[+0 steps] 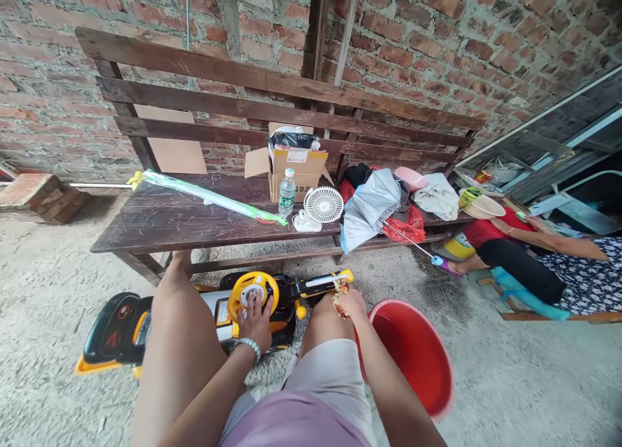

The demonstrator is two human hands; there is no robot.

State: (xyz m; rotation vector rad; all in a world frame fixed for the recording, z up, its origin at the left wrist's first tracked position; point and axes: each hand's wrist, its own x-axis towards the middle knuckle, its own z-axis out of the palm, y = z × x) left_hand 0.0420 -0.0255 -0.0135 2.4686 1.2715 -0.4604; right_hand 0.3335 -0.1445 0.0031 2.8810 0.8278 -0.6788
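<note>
My left hand (pixel 256 324) lies with spread fingers on the centre of a yellow toy steering wheel (pixel 275 290), and a beaded bracelet circles that wrist. The wheel belongs to a black, white and yellow ride-on toy car (pixel 116 324) on the ground between and beside my legs. Over my right knee, my right hand (pixel 354 302) has its fingers closed round a small brown and yellow piece of food (pixel 341 302), close to the yellow end of the toy's black bar (pixel 321 282).
A wooden bench (pixel 160 225) against the brick wall holds a cardboard box (pixel 299 168), a water bottle (pixel 286 194), a white fan (pixel 324 205), a long wrapped item (pixel 214 196) and a silver umbrella (pixel 372 204). A red bucket (pixel 418 356) stands right; another person (pixel 583 272) sits far right.
</note>
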